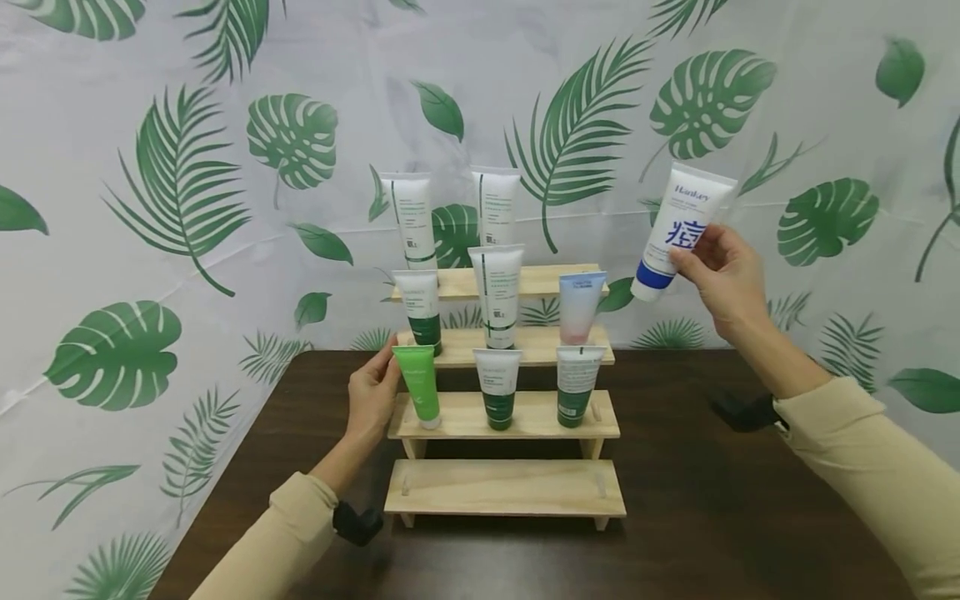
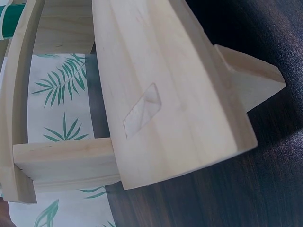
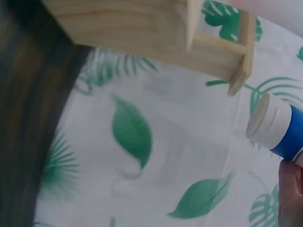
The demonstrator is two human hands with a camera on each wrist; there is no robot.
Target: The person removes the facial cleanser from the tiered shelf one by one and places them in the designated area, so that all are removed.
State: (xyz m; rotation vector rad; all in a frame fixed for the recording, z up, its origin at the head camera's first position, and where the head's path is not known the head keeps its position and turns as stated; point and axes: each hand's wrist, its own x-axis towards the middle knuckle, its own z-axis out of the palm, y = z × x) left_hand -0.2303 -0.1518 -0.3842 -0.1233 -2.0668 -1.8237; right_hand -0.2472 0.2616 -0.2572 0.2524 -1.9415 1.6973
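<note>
My right hand pinches a white squeeze tube with a blue band and white cap, raised to the right of the stand's upper tiers. The tube is tilted, cap down. In the right wrist view, the tube's white cap and part of a finger show at the right edge. At the left end of a tiered wooden display stand, my left hand grips the stand's side, just beside a green tube. The left wrist view is filled by the stand's lower boards.
Several white-and-green tubes stand cap down on the upper tiers. A blue-to-pink tube is at the right of the second tier from the top. A leaf-print cloth hangs behind the dark wooden table.
</note>
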